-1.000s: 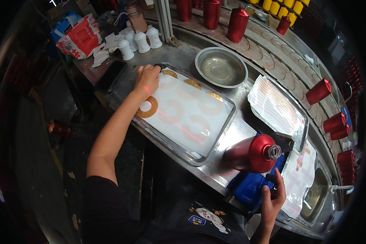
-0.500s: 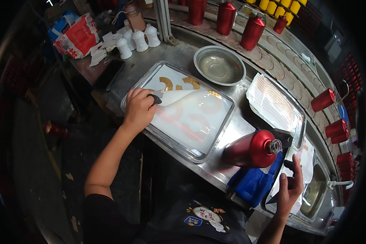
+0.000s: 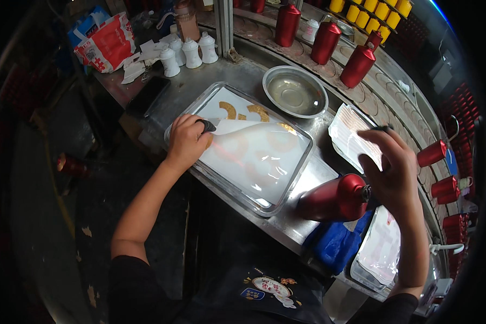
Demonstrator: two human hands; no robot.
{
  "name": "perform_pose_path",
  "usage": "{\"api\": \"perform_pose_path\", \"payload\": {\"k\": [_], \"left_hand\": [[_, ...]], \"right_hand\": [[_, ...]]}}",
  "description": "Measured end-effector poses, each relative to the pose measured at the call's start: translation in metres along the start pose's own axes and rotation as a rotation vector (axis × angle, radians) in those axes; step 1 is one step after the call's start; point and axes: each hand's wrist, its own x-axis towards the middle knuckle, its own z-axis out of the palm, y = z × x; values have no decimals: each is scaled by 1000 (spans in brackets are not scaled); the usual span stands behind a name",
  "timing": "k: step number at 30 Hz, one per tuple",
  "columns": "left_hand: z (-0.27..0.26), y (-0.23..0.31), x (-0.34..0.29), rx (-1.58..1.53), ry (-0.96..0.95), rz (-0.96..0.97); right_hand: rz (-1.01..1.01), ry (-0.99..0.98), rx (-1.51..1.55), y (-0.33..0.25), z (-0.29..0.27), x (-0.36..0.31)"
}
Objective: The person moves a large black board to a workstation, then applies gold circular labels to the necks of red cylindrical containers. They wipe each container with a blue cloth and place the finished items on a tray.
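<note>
My left hand (image 3: 188,137) grips the left edge of a translucent sheet (image 3: 256,148) with fingers closed; a dark cover sits on one fingertip. The sheet lies partly lifted in a shallow metal tray (image 3: 293,178), with pale ring-like shapes showing through. Gold curved decals (image 3: 228,110) lie uncovered toward the tray's far side. My right hand (image 3: 391,164) hovers above and right of a glossy red bottle (image 3: 329,200), fingers curved and apart with nothing between them; one finger has a dark tip. Beside a blue cloth (image 3: 335,248), the bottle lies tilted, its neck pointing right.
A metal basin (image 3: 274,103) of liquid stands behind the tray. To the right are a tray with a striped sheet (image 3: 346,127) and white sheets (image 3: 380,251). Red bottles (image 3: 358,66) line the curved conveyor. White bottles (image 3: 169,62) and a red-white bag (image 3: 105,46) stand back left.
My right hand has risen from the lower right, beside the white sheets, to above the red bottle. Bottles on the conveyor have shifted. My left hand stays on the sheet.
</note>
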Motion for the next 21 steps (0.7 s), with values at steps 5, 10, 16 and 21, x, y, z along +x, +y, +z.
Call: {"api": "perform_pose_path", "payload": {"k": [5, 10, 16, 21], "left_hand": [[5, -13, 7, -105, 12, -158], [11, -33, 19, -287, 31, -301], [23, -54, 29, -566, -39, -686], [31, -65, 37, -526, -42, -626]], "right_hand": [[-134, -535, -82, 25, 42, 101], [-95, -746, -203, 26, 108, 149], [-105, -607, -341, 31, 166, 144], [-14, -828, -345, 37, 176, 138]]}}
